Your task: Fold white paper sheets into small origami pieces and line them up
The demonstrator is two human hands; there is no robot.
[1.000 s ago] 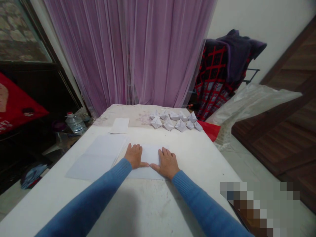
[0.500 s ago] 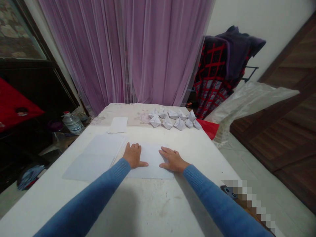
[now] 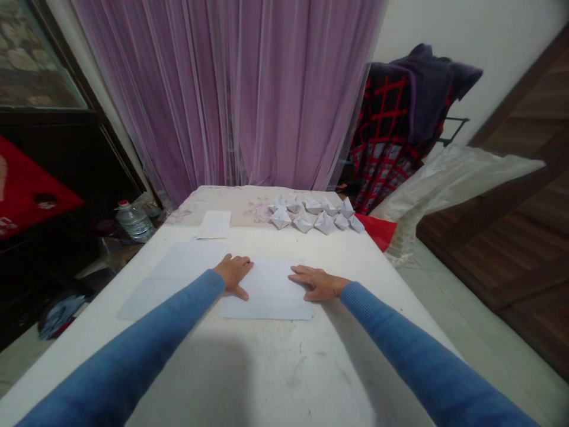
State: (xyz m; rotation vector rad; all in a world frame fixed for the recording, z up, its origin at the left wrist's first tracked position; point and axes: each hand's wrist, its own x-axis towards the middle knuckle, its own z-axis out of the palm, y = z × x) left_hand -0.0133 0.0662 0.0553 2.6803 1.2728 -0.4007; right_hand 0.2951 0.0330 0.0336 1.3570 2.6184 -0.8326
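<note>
Paper sheet (image 3: 267, 290) lies flat on the table (image 3: 284, 367), directly between your two hands. Your left hand (image 3: 233, 274) rests open at the sheet's left edge, with the thumb on the paper. Your right hand (image 3: 317, 283) lies open over the sheet's right side, fingers pointing left. Neither hand grips anything.

Compared with a second ago, your hands have moved apart. Your fingertips nearly met near the middle of the sheet, and now a wide strip of paper shows between them. Your right hand has also swung round toward the left. The blurred patch at lower right has gone, and bare floor (image 3: 480, 332) shows past the table edge.

To the left of the sheet, a stack of paper (image 3: 173, 279) lies with its near corner hidden under your left sleeve (image 3: 133, 332). Farther ahead you have a small paper slip (image 3: 214, 224) and a cluster of folded paper boats (image 3: 311, 218), packed too closely for you to count them surely. A red plastic bag (image 3: 377, 232) pokes out past the far right corner. Scuffed tabletop spreads between your forearms, and you have some room right of the sheet before the table edge.
</note>
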